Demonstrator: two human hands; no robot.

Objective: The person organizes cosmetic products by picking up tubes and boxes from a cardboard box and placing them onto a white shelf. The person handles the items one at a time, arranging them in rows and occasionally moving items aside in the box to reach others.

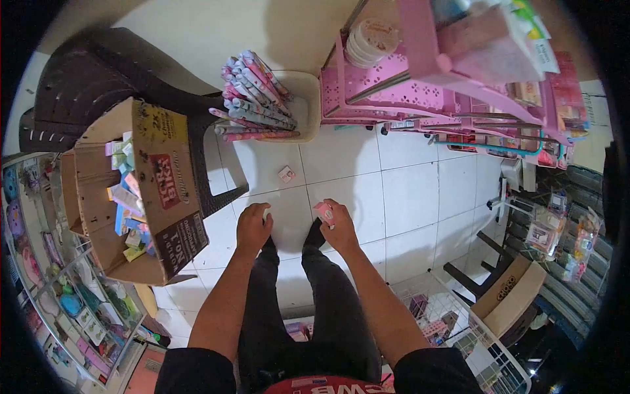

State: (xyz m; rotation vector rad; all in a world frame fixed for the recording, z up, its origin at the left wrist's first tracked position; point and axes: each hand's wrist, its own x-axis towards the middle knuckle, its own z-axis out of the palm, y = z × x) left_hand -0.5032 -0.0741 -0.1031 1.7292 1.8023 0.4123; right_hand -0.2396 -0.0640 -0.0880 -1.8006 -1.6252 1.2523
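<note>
I stand on a white tiled floor and look down past my black trousers. My left hand (253,226) is closed around a small white thing that shows only at the fingertips. My right hand (336,225) holds a small pink and white box (323,211) between its fingers. Both hands hang in front of my legs, about a hand's width apart. Another small pink box (287,174) lies on the floor tiles ahead of them.
An open cardboard box (161,190) full of small colourful packets rests on a dark plastic chair (98,79) at the left. A beige bin (303,105) holds rolled paper tubes. Pink shelves (420,92) stand ahead on the right. A white wire basket (459,322) sits lower right.
</note>
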